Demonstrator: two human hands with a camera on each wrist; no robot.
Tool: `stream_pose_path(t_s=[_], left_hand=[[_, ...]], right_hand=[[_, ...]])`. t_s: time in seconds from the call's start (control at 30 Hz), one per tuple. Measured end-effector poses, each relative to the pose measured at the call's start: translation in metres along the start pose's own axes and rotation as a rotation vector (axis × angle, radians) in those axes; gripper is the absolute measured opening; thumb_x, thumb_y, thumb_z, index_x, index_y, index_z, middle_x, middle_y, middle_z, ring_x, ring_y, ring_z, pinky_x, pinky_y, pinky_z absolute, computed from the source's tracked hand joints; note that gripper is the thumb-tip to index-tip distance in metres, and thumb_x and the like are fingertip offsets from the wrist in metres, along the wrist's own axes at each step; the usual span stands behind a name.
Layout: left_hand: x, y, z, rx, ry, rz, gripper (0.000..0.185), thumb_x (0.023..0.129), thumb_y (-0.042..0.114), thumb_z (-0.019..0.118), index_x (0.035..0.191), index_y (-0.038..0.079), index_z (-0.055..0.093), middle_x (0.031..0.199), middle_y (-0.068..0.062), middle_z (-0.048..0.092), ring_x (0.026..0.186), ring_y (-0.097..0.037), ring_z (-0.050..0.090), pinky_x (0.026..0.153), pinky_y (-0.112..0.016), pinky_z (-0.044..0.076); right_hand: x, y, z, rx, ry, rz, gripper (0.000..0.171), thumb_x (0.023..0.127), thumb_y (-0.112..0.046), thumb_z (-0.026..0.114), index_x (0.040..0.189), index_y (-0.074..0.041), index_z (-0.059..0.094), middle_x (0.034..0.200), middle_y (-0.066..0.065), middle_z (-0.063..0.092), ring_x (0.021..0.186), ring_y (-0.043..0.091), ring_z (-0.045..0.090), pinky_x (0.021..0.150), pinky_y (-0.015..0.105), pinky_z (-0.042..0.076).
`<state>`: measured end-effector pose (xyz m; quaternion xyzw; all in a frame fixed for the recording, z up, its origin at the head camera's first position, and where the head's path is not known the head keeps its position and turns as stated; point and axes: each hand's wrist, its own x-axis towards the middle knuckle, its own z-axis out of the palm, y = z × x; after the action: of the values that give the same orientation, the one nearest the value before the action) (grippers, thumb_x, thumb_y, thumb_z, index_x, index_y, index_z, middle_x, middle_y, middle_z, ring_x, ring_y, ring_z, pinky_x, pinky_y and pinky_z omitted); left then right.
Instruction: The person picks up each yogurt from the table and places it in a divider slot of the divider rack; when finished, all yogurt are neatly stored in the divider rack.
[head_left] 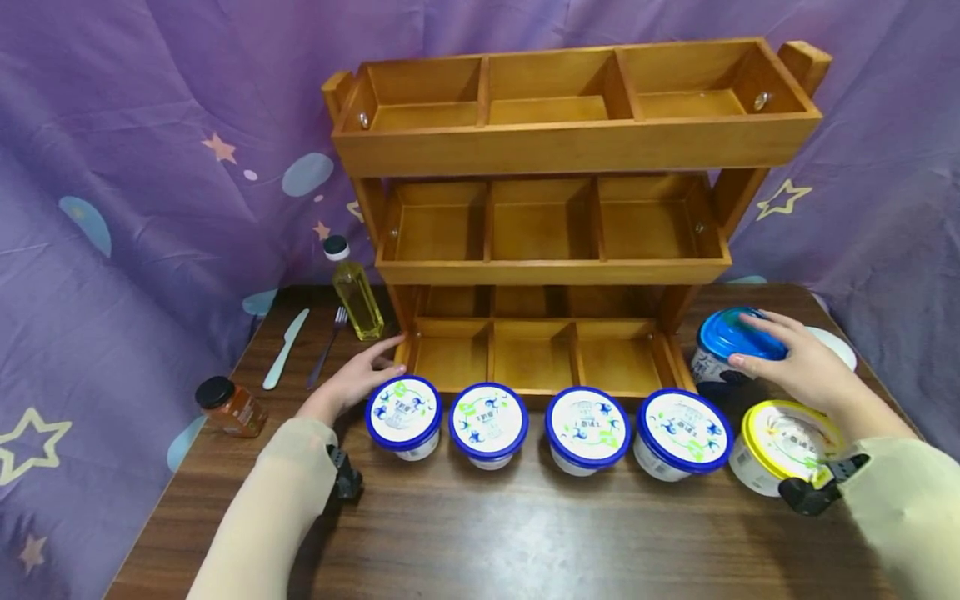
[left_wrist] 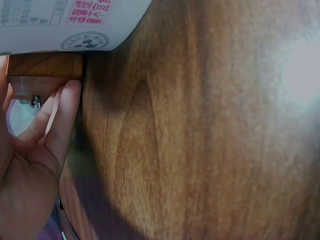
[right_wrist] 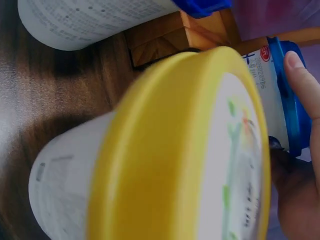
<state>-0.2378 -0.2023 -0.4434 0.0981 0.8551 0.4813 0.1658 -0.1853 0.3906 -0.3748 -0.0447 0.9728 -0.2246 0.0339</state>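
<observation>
My left hand (head_left: 358, 383) rests its fairly straight fingers against the left end of a three-tier wooden shelf (head_left: 555, 273), at the bottom tier. In the left wrist view, the fingertips (left_wrist: 71, 95) meet the wooden end piece (left_wrist: 47, 65). On the right, my right hand (head_left: 810, 367) lies over a tub with a bright blue lid (head_left: 723, 329), fingers extended across the lid. The right wrist view has the thumb (right_wrist: 302, 85) at that lid's rim. Below this hand stands a yellow-lidded tub (head_left: 787, 442), which blocks much of the right wrist view.
Several white tubs with dark blue rims (head_left: 587, 425) stand in a row before the shelf. An oil bottle (head_left: 354, 292), a fork (head_left: 327, 346), a pale knife (head_left: 285, 350) and a black-capped jar (head_left: 231, 406) are at left. Behind the right hand lies a white plate (head_left: 838, 346).
</observation>
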Motion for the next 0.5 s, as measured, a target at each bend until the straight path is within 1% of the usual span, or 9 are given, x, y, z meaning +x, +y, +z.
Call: stream_pose_path(t_s=[0.1, 0.23, 0.37, 0.5], left_hand=[[0.001, 0.0, 0.001, -0.003, -0.001, 0.01, 0.063, 0.093, 0.028, 0.059, 0.148, 0.018, 0.03, 0.121, -0.026, 0.053, 0.11, -0.035, 0.051, 0.089, -0.044, 0.041], [-0.001, -0.001, 0.0, 0.023, -0.001, 0.029, 0.063, 0.094, 0.028, 0.058, 0.149, 0.015, 0.029, 0.122, -0.026, 0.053, 0.112, -0.036, 0.05, 0.091, -0.046, 0.04], [-0.003, -0.002, 0.0, 0.042, -0.01, 0.033, 0.063, 0.095, 0.027, 0.056, 0.149, 0.012, 0.026, 0.122, -0.028, 0.051, 0.113, -0.038, 0.048, 0.091, -0.048, 0.039], [-0.002, -0.001, 0.001, 0.048, -0.012, 0.041, 0.064, 0.095, 0.028, 0.056, 0.149, 0.013, 0.026, 0.121, -0.028, 0.052, 0.112, -0.037, 0.049, 0.091, -0.048, 0.039]], right_hand=[[-0.004, 0.0, -0.007, -0.017, 0.026, -0.001, 0.084, 0.088, -0.049, 0.059, 0.149, -0.006, 0.021, 0.149, 0.03, 0.008, 0.128, 0.058, 0.013, 0.088, 0.073, 0.018], [-0.009, -0.003, -0.015, -0.003, 0.061, -0.019, 0.085, 0.087, -0.046, 0.063, 0.149, -0.005, 0.022, 0.15, 0.028, 0.011, 0.131, 0.055, 0.012, 0.091, 0.072, 0.016], [-0.013, -0.005, -0.019, 0.01, 0.08, -0.032, 0.087, 0.085, -0.044, 0.066, 0.148, -0.003, 0.022, 0.149, 0.028, 0.015, 0.132, 0.053, 0.013, 0.093, 0.071, 0.016], [-0.017, -0.009, -0.023, 0.022, 0.087, -0.043, 0.086, 0.084, -0.041, 0.068, 0.148, -0.005, 0.024, 0.149, 0.027, 0.016, 0.132, 0.052, 0.013, 0.092, 0.071, 0.017]])
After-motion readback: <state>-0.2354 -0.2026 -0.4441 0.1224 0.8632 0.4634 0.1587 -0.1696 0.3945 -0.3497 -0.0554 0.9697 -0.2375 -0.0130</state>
